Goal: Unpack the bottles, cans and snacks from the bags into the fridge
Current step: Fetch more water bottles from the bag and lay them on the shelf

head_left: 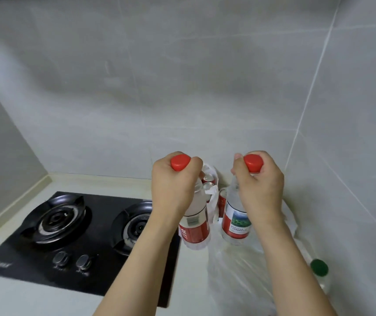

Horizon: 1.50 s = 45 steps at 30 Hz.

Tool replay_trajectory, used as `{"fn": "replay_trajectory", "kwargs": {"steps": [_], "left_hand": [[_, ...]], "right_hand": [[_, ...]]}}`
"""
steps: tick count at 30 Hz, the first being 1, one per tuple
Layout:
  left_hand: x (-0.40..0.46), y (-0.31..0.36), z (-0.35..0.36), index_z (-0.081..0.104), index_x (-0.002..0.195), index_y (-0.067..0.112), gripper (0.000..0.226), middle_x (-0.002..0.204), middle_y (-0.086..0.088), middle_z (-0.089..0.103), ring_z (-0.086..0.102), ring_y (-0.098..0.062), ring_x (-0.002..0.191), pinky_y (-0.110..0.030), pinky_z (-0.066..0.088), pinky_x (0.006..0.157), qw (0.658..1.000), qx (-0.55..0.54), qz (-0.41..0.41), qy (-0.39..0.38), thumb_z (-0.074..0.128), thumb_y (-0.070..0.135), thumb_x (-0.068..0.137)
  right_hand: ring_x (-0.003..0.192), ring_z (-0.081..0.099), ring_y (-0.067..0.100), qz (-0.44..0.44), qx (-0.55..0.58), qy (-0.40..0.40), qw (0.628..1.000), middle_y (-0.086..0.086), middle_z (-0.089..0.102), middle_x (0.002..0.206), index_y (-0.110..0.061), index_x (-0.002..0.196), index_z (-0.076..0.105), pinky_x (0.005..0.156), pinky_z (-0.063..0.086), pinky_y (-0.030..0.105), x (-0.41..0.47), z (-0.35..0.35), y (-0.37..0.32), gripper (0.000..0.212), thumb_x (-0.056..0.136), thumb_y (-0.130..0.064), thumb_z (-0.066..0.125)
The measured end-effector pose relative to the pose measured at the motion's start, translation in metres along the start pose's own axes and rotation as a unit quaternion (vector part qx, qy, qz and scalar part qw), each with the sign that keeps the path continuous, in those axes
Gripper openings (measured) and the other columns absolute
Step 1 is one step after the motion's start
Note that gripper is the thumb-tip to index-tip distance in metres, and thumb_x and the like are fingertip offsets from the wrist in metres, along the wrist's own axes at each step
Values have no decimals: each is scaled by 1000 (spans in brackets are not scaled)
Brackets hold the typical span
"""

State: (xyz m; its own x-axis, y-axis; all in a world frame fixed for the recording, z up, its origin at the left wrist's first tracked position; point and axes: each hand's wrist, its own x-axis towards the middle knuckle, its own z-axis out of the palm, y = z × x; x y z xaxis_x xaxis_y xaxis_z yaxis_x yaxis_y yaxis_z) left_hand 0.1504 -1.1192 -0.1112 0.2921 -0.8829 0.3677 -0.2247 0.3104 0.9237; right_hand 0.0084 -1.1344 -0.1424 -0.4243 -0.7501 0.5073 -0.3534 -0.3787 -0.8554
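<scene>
My left hand [173, 185] grips the neck of a clear water bottle [195, 229] with a red cap and red label, held above the counter. My right hand [259, 185] grips the neck of a second red-capped water bottle [236, 222], lifted over a clear plastic bag [234, 272]. Behind the bottles stands a white plastic bag [213, 195] holding several red cans [208, 179]. A green-capped bottle [319, 267] sits at the right by the wall. The fridge is out of view.
A black two-burner gas hob [68, 236] with two knobs lies on the pale counter [23, 297] to the left. Grey tiled walls [182, 87] close in behind and on the right, forming a corner.
</scene>
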Motion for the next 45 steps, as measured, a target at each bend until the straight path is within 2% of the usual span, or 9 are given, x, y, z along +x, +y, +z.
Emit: {"fn": "replay_trajectory", "kwargs": {"steps": [3, 7, 12, 19, 23, 27, 33, 37, 45], "left_hand": [[-2, -5, -15, 55, 69, -10, 37, 70, -27, 61, 55, -37, 63, -41, 45, 53, 1000, 20, -6, 7, 56, 27, 67], [0, -9, -32, 55, 70, -10, 38, 71, -29, 59, 55, -38, 64, -48, 47, 57, 999, 37, -12, 9, 56, 28, 65], [0, -8, -45, 55, 69, -10, 38, 70, -28, 59, 54, -36, 62, -47, 47, 56, 999, 44, -9, 12, 55, 27, 66], [-1, -8, -69, 60, 67, -7, 31, 60, -6, 67, 61, -28, 63, -34, 47, 57, 998, 43, -23, 29, 55, 24, 68], [0, -12, -93, 60, 66, -5, 29, 61, -11, 66, 61, -34, 68, -44, 51, 58, 998, 44, -20, 41, 56, 24, 69], [2, -14, -118, 60, 64, -2, 26, 60, -5, 68, 63, -27, 63, -36, 50, 58, 997, 43, -16, 59, 57, 22, 71], [-1, -15, -145, 60, 62, -2, 26, 60, -6, 67, 62, -24, 60, -33, 48, 58, 991, 55, -29, 122, 57, 23, 70], [-8, -10, -166, 52, 46, 18, 32, 47, 6, 59, 52, -11, 46, -24, 40, 50, 977, 72, -35, 199, 60, 13, 77], [-45, 0, -217, 61, 60, 2, 22, 55, -3, 64, 54, -6, 48, -22, 41, 50, 938, 134, -35, 319, 61, 14, 78]], "right_hand": [[60, 60, 9, -7, -5, -13, 1000, 0, 66, 65, -16, 76, 56, 56, 43, 12, -7, 10, -5, 23, 89, -33, 63], [59, 56, 5, -10, -3, -25, 1000, -2, 62, 63, -13, 75, 55, 53, 39, 9, -17, 22, -12, 23, 89, -29, 65], [66, 65, 12, 1, -5, -46, 999, -2, 66, 68, -19, 78, 56, 61, 50, 25, -26, 33, -16, 23, 89, -39, 61], [63, 56, 7, -16, -9, -60, 998, -5, 58, 62, -12, 78, 58, 54, 40, 12, -34, 49, -30, 25, 89, -34, 63], [61, 56, 14, -24, 1, -75, 997, 0, 61, 63, -13, 76, 57, 57, 44, 21, -44, 65, -40, 26, 89, -34, 63], [60, 58, 15, -30, 13, -88, 996, 1, 63, 63, -14, 75, 57, 60, 47, 27, -54, 86, -51, 27, 88, -36, 62], [66, 62, 20, -37, 47, -161, 985, 3, 66, 66, -16, 76, 58, 64, 50, 33, -62, 117, -63, 25, 88, -38, 62], [65, 63, 21, -59, 78, -215, 972, 3, 66, 66, -15, 76, 58, 64, 49, 33, -64, 139, -75, 24, 88, -36, 64], [64, 63, 14, -75, 144, -331, 930, -1, 67, 68, -19, 77, 58, 60, 49, 22, -107, 177, -106, 23, 86, -41, 59]]}}
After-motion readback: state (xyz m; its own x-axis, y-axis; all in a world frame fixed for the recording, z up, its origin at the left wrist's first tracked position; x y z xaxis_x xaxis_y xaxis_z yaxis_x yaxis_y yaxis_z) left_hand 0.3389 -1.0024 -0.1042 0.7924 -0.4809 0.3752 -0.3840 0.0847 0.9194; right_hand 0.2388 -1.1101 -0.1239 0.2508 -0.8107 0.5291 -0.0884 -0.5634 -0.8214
